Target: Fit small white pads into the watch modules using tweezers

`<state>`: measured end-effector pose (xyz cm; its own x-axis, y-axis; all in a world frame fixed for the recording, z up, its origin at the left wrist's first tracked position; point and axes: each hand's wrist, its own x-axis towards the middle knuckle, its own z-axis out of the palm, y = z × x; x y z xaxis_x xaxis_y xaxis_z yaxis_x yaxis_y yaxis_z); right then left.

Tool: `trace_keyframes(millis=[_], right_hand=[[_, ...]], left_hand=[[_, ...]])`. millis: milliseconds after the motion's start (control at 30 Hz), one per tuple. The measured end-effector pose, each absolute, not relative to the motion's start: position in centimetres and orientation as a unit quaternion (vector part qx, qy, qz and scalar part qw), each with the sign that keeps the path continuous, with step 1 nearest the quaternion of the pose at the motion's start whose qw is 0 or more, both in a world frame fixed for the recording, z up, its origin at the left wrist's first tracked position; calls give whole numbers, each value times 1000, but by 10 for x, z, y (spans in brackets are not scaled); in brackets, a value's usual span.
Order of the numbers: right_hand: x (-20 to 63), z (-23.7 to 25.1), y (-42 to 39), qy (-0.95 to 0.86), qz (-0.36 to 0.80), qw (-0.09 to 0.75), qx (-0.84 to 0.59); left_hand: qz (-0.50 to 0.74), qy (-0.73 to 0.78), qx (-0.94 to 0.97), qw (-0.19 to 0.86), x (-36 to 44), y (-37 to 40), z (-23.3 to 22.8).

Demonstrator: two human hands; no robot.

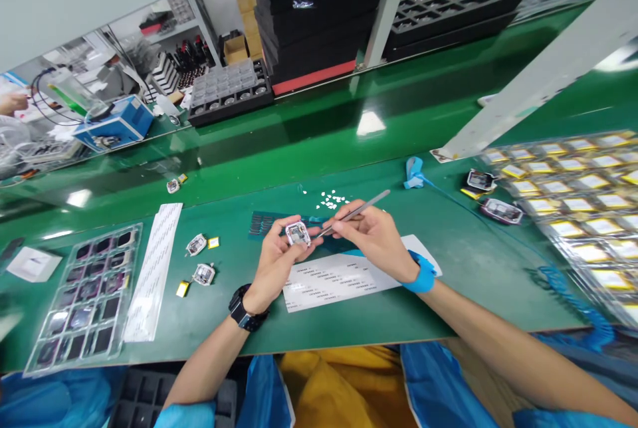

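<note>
Between the fingers and thumb of my left hand [279, 255] is a small square watch body [298, 234], its inner circuitry facing up. My right hand [376, 238] pinches slim grey tweezers [366, 205] like a pen, the tip reaching down beside the watch body; whether it touches cannot be made out. Below both hands lies a printed white adhesive sheet [323, 285]. Just beyond them are scattered small white pieces [331, 200] and a dark strip with rows of small parts [260, 224]. A blue wrist strap [425, 272] circles my right wrist.
Opened watch bodies [203, 274] with yellow-edged batteries [183, 289] lie to the left, near a white sheet [154, 268] and a clear compartment tray [82, 295]. At right are battery trays [588, 202] and a coiled blue cord [578, 308]. A slanted white post [538, 76] stands at back right.
</note>
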<state>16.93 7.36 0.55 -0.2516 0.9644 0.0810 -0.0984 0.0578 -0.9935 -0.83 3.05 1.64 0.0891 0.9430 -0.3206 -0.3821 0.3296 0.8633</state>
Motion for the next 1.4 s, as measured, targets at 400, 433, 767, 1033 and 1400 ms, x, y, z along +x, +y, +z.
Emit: trace_keyframes(millis=[400,433,767,1033,1400], right_hand=[[166,-2,80,-584,609,339,-415],[166,-2,78,-590,626,314,-402],[168,-14,76,-638,642,232,-356],[167,-16,76,-650,638,230,-343],[170,-13,83,-587,682,260,-349]], left_hand=[[554,506,355,557,-29,48,12],[533,509,360,571,-30,47,11],[352,555,577,485,-29,29,7],[285,595,622,421,-29,27,9],[300,593,600,445,-34,30,0]])
